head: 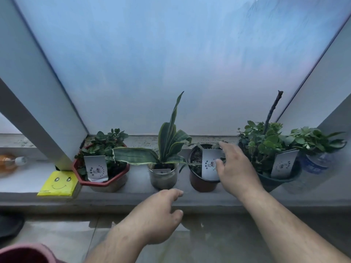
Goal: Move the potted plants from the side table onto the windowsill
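Several potted plants stand in a row on the grey windowsill [133, 198]: a red octagonal pot [121, 174], a snake plant in a clear cup [163, 179], a small brown pot [201, 185], a dark green pot [275, 182] and a plant in a cut plastic bottle [317, 164]. My right hand [235, 171] rests at the right side of the brown pot, fingers spread, with the index finger over its far rim and the thumb by its white label. My left hand [157, 215] hovers at the sill's front edge, loosely curled and holding nothing. No side table is in view.
A yellow smiley-face packet [58, 184] lies on the sill left of the red pot. Farther left, an orange bottle [9, 163] lies on its side. Frosted window glass rises right behind the pots. A dark pink object [24, 253] sits at the bottom left.
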Demonstrator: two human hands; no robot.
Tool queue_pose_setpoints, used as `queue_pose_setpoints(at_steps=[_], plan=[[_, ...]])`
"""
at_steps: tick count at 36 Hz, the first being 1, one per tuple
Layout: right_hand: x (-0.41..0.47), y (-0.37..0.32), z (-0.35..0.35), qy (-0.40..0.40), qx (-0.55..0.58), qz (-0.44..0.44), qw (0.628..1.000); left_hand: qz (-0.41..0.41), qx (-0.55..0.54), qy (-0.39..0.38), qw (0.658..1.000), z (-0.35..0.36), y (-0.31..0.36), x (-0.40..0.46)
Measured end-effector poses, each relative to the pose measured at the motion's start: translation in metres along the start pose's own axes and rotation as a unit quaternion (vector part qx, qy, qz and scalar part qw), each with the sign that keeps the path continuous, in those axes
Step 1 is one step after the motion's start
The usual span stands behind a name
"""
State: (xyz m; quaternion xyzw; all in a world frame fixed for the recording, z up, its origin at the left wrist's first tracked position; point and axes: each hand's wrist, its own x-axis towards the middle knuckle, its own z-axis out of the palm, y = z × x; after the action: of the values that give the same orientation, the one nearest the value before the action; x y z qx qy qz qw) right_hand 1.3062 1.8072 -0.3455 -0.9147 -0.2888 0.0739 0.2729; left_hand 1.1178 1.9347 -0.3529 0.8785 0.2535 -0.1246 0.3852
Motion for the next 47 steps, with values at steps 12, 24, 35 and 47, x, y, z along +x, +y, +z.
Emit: queue_pose_setpoints(at_steps=[12, 24, 35, 47], plan=[[0.000, 0.001, -0.003, -0.005, -0.008, -0.001, 1.000, 0.015, -0.004, 0.022, 1.000, 0.001, 0.003, 0.006], [0.009, 0.007, -0.008, 0.033, 0.062, 0.006, 0.998, 0.018, -0.010, 0.025, 0.999, 0.001, 0.002, 0.008], [0.013, 0.005, 0.000, 0.030, 0.043, 0.006, 0.999, 0.020, -0.010, 0.029, 0.999, -0.001, 0.003, 0.006], [0.002, 0.004, -0.009, 0.028, -0.003, -0.014, 1.000, 0.026, -0.009, 0.031, 0.999, 0.000, 0.002, 0.007]])
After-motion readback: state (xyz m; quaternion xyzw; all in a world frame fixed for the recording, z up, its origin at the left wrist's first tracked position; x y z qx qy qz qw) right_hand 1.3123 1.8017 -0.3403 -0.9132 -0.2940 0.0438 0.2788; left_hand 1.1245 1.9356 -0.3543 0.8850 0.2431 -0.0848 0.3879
